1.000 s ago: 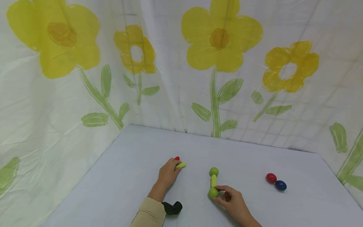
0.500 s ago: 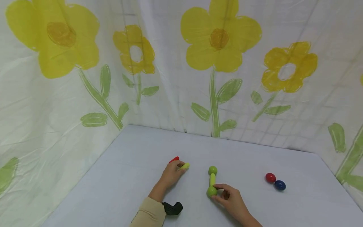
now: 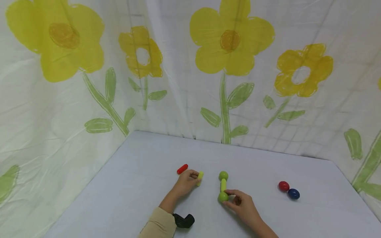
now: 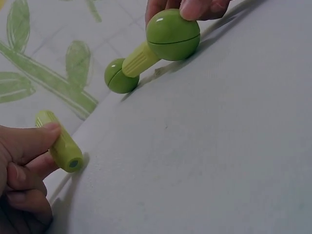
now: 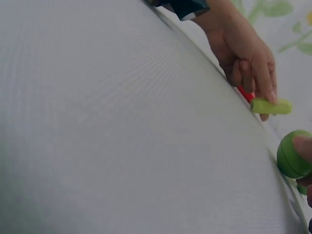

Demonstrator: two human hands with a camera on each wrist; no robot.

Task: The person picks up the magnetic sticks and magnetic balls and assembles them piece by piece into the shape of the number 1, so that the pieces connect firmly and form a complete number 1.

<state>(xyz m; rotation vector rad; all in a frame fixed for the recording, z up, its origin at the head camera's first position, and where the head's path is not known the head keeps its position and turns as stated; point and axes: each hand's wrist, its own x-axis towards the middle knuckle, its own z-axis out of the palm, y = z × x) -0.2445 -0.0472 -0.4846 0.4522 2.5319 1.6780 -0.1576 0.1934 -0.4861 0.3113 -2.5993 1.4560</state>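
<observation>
Between thumb and fingers, my left hand [image 3: 186,182] pinches a short yellow-green rod [image 4: 61,144]; a dark round spot shows on its near end in the left wrist view. My right hand [image 3: 244,205] grips the near green ball [image 3: 223,197] of a dumbbell-shaped piece. A yellow-green rod [image 3: 223,185] joins that ball to a far green ball [image 3: 223,175]. The held rod is apart from this piece, to its left. Just beyond my left hand lies a red rod [image 3: 182,169], on the table.
At the right of the white table [image 3: 315,218] lie a red ball [image 3: 284,186] and a dark blue ball [image 3: 294,194], side by side. A black device [image 3: 184,221] sits at my left wrist. Behind the table hangs a flower-printed curtain [image 3: 178,109].
My left hand has moved right and nearer with the yellow-green rod, turning it more upright in the head view and uncovering the red rod. The dumbbell-shaped piece has shifted slightly away.
</observation>
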